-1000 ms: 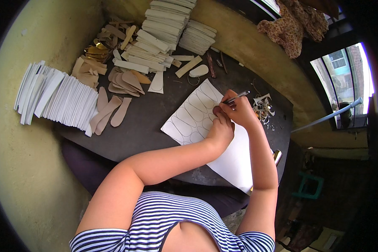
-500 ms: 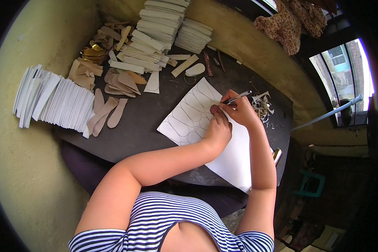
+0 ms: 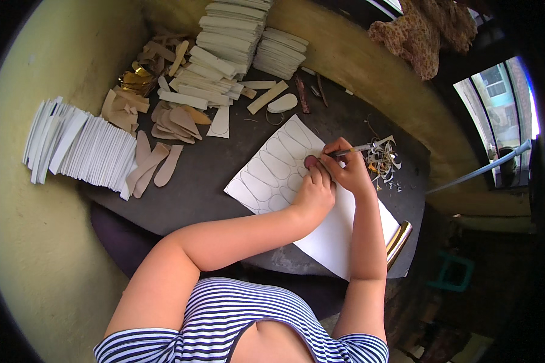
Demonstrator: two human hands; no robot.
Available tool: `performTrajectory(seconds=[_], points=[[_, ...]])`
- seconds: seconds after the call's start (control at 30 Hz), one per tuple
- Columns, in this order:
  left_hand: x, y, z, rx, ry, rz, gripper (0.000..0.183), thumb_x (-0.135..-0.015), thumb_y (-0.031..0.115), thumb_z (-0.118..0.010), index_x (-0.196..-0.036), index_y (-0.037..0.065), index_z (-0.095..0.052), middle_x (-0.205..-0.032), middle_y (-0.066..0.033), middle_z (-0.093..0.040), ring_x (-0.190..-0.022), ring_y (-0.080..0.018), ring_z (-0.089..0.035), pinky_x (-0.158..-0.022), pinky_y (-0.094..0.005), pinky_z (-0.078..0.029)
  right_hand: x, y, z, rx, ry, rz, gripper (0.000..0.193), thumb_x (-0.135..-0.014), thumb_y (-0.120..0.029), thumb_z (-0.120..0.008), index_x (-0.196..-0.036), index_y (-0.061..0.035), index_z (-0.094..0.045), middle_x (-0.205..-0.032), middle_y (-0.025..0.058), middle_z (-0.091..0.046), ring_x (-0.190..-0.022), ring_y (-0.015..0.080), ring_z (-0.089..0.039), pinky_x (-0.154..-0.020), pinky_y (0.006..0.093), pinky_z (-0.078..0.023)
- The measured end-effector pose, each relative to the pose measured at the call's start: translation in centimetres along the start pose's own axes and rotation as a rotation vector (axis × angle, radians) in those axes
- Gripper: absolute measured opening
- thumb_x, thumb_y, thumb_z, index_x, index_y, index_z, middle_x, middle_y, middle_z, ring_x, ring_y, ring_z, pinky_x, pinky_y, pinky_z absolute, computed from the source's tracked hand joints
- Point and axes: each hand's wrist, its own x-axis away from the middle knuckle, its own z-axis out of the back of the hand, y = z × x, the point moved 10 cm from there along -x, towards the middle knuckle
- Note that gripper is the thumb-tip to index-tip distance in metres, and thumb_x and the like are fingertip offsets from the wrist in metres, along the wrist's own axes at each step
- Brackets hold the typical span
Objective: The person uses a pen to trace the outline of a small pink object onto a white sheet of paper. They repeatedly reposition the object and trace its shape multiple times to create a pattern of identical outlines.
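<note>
A white sheet (image 3: pixel 254 185) lies slanted on the dark table, its far-left part covered with rows of drawn long rounded outlines. On it, my left hand (image 3: pixel 315 193) presses a small dark-red rounded piece (image 3: pixel 310 161) flat with its fingertips. My right hand (image 3: pixel 349 169) is closed in a writing grip around a slim grey-and-dark pen (image 3: pixel 358 149). The pen's tip end is at my fingers, close beside the red piece's right edge; the exact contact is hidden. The sheet's near part is blank and runs under my right forearm.
Stacks of white strips (image 3: pixel 231 36) stand at the back, with another row (image 3: pixel 91 145) at left. Tan sole-shaped pieces (image 3: pixel 174 123) lie between them. Curled scraps (image 3: pixel 384 163) sit right of my right hand. A gold roll (image 3: pixel 398 242) lies by my right forearm.
My right hand has shifted slightly round the red piece, and the pen leans flatter to the right. My right forearm has swung left, showing more of the gold roll. My left hand keeps pressing.
</note>
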Motion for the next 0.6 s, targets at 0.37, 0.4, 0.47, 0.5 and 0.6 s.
performTrajectory(seconds=[0.37, 0.4, 0.47, 0.5, 0.6], points=[[0.5, -0.6, 0.4, 0.074, 0.030, -0.011, 0.039, -0.071, 0.019, -0.061, -0.101, -0.006, -0.061, -0.116, -0.0328, -0.052, -0.106, -0.0392, -0.051, -0.074, -0.0383, -0.049, 0.4, 0.4, 0.4, -0.022, -0.072, -0.059, 0.011, -0.079, -0.003, -0.064, -0.085, 0.0003, -0.055, -0.073, 0.0084, -0.061, -0.065, 0.0149, -0.056, -0.058, 0.0298, -0.046], [0.6, -0.8, 0.4, 0.090, 0.025, -0.013, 0.040, -0.070, 0.019, -0.062, -0.102, -0.005, -0.061, -0.116, -0.0319, -0.052, -0.106, -0.0387, -0.051, -0.074, -0.0383, -0.049, 0.5, 0.5, 0.4, -0.031, -0.070, -0.064, 0.011, -0.079, -0.003, -0.065, -0.085, 0.0002, -0.055, -0.071, 0.0086, -0.061, -0.063, 0.0148, -0.056, -0.056, 0.0299, -0.045], [0.8, -0.9, 0.5, 0.125, 0.017, -0.032, 0.044, -0.068, 0.021, -0.064, -0.103, -0.005, -0.061, -0.117, -0.0304, -0.052, -0.107, -0.0375, -0.051, -0.074, -0.0381, -0.049, 0.6, 0.5, 0.5, -0.064, -0.044, -0.055, 0.012, -0.079, -0.003, -0.065, -0.085, 0.0000, -0.055, -0.070, 0.0092, -0.060, -0.061, 0.0149, -0.056, -0.055, 0.0300, -0.045], [0.7, -0.9, 0.6, 0.144, 0.015, -0.042, 0.046, -0.067, 0.022, -0.065, -0.104, -0.005, -0.061, -0.117, -0.0296, -0.053, -0.108, -0.0369, -0.051, -0.073, -0.0380, -0.050, 0.6, 0.5, 0.5, -0.087, -0.020, -0.041, 0.012, -0.079, -0.003, -0.065, -0.085, 0.0000, -0.055, -0.070, 0.0096, -0.061, -0.060, 0.0150, -0.056, -0.055, 0.0299, -0.045], [0.9, -1.0, 0.7, 0.120, 0.003, -0.051, 0.047, -0.066, 0.022, -0.066, -0.105, -0.004, -0.061, -0.118, -0.0282, -0.052, -0.109, -0.0356, -0.051, -0.073, -0.0375, -0.050, 0.6, 0.4, 0.6, -0.118, -0.010, -0.031, 0.012, -0.079, -0.003, -0.066, -0.085, -0.0001, -0.055, -0.071, 0.0102, -0.061, -0.060, 0.0151, -0.057, -0.054, 0.0295, -0.045]])
